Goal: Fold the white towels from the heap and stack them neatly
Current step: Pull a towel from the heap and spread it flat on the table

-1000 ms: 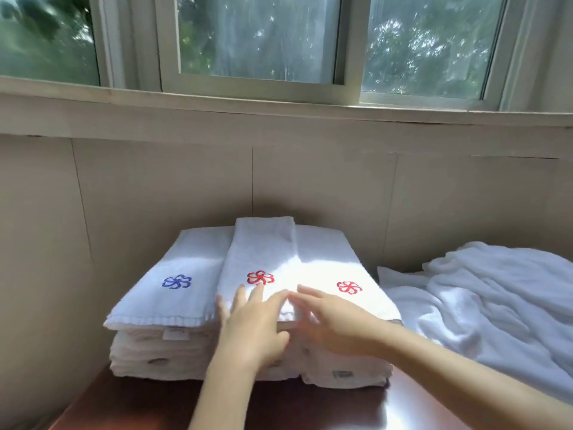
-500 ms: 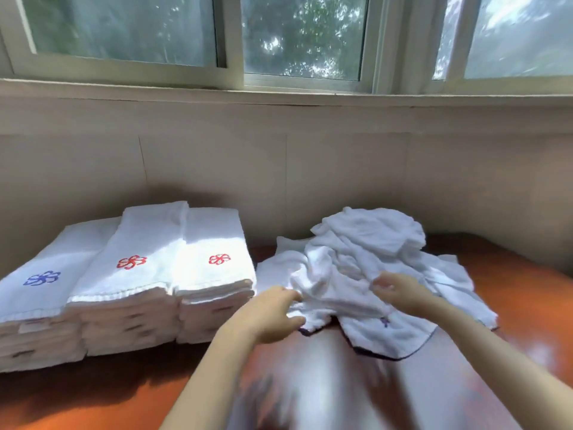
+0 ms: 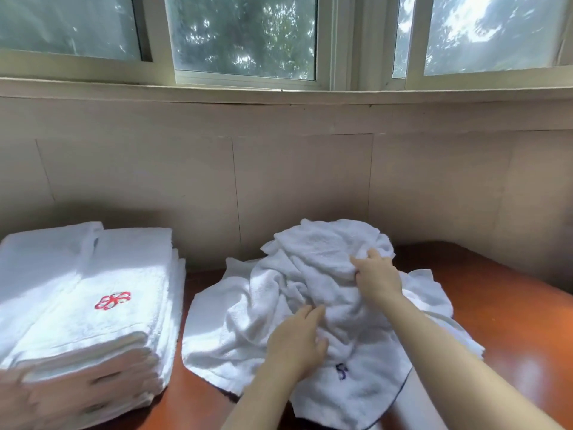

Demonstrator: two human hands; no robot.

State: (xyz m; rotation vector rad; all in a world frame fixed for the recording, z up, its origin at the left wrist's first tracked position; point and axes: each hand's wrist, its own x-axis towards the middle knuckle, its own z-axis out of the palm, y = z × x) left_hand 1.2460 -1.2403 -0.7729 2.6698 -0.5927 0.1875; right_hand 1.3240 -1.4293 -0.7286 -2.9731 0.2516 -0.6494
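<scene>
The heap (image 3: 313, 268) of white towels lies crumpled on the red-brown counter (image 3: 502, 308), right of centre and close to the beige wall (image 3: 294, 181). The right hand (image 3: 376, 279) grips a bunch of cloth near the heap's top, fingers curled into it. The left hand (image 3: 297, 339) rests on the heap's near slope, its fingers straight and close together, holding nothing. To the left, just beside the heap, stands the folded stack (image 3: 93, 293) with a red emblem (image 3: 113, 300) on top.

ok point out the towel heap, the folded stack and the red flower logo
towel heap (image 3: 310, 252), head view, crumpled upper folds
folded stack (image 3: 130, 259), head view, flat top towel
red flower logo (image 3: 112, 300), head view, embroidery centre
</scene>
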